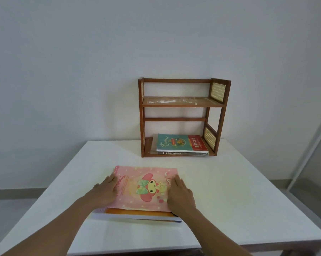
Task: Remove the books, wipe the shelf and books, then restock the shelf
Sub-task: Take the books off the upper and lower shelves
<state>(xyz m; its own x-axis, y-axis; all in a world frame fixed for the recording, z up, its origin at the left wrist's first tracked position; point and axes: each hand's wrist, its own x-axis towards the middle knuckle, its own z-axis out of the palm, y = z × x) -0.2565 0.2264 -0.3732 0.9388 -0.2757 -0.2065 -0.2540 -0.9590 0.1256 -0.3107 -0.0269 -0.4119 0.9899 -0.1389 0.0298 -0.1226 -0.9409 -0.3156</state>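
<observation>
Hands: left hand (105,191) and right hand (181,194) lie flat, fingers straight and close together, pressing on either end of the pink book (143,189); neither curls round anything.
Pink book: glossy rectangular cover, dotted, with a cartoon figure wearing a green bow; it tops the table stack.
Stack beneath: an orange-covered book (137,213) with thick white page edges shows under the pink one; a dark corner peeks out by the right wrist.
Table: smooth matte white table (229,200), square-cornered.
Shelf: brown wooden shelf (181,106), two tiers, woven cane panels in its right side, standing at the table's far edge against the wall, well apart from the stack.
Upper tier: only a clear, crinkled plastic sheet (174,101).
Lower tier: green and red book (181,143) lying flat on a dark-spined book (181,153).
</observation>
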